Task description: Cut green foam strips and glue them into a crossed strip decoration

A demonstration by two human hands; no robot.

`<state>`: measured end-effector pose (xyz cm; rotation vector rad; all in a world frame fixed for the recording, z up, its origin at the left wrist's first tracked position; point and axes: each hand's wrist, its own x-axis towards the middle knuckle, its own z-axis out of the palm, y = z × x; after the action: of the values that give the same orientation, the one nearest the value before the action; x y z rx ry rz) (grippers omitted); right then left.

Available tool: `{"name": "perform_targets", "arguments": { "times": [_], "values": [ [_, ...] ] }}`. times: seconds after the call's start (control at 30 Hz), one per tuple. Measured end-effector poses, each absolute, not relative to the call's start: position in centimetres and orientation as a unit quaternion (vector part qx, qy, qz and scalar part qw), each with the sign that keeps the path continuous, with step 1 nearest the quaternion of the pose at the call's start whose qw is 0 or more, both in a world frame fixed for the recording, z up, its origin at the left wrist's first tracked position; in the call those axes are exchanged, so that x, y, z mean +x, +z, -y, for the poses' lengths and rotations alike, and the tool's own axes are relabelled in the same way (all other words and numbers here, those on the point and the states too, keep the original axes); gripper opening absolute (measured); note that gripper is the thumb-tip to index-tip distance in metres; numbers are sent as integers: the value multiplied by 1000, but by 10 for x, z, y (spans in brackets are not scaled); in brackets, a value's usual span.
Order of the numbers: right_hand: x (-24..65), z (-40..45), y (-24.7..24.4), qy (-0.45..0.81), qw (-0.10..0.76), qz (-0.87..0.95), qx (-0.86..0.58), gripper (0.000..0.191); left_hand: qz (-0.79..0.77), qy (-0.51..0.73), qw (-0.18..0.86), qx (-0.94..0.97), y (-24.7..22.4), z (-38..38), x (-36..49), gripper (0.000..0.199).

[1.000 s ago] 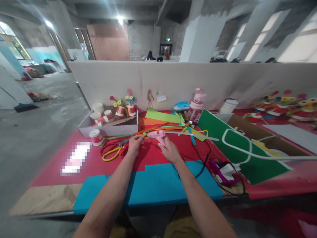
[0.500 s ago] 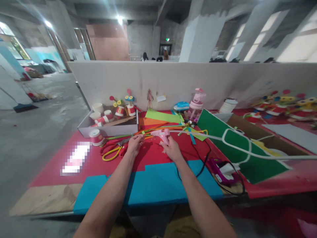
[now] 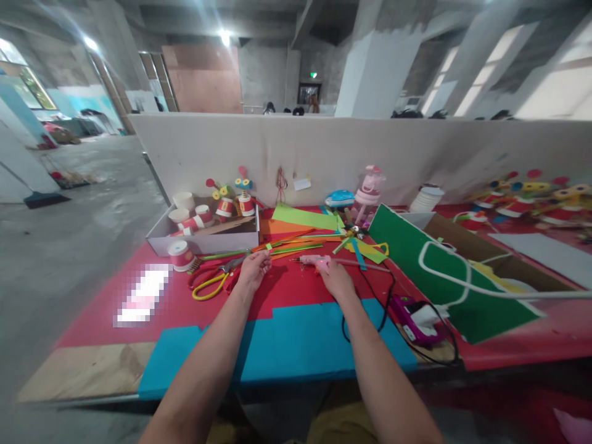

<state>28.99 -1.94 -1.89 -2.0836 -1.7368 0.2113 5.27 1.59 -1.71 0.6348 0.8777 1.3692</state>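
Observation:
My right hand (image 3: 337, 281) is wrapped round the grip of a pink hot glue gun (image 3: 315, 260), held low over the red tabletop with its nozzle pointing left. My left hand (image 3: 255, 270) is closed in a pinch, and a small bright green piece of paper (image 3: 269, 246) shows at its fingertips. Left of that hand lie scissors (image 3: 210, 287) with yellow and red handles. Behind both hands spread several long strips of green and orange paper (image 3: 296, 249).
On the left stand a white box (image 3: 203, 245) with paper cups and two cup figures, and a separate paper cup (image 3: 180, 256). Blue sheets (image 3: 314, 345) line the front edge. To the right are a purple power strip (image 3: 416, 320), a black cable, a white cable and a green board (image 3: 444, 277).
My right hand has lowered the glue gun and drawn it to the right, away from my left hand. The left hand has hardly moved.

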Motion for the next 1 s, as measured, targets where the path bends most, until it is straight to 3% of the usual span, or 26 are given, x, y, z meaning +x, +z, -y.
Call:
{"name": "perform_targets", "arguments": {
  "times": [0.13,0.27,0.33,0.4,0.63,1.0],
  "values": [
    [262,20,-6,60,404,616,-673,25,-389,599,638,290,-19,-15,55,34],
    [205,7,-8,433,554,501,-505,26,-380,598,639,300,-21,-15,58,33],
    [182,0,-14,591,558,409,-414,30,-380,597,638,304,-22,-15,58,33],
    [168,-2,-21,647,572,360,-353,34,-386,599,631,306,-23,-16,58,33],
    [167,-1,-33,637,635,304,-314,34,-390,603,613,329,-30,-16,64,29],
    [166,-1,-36,628,651,279,-322,32,-388,606,609,333,-28,-11,71,28]
  ]
}}
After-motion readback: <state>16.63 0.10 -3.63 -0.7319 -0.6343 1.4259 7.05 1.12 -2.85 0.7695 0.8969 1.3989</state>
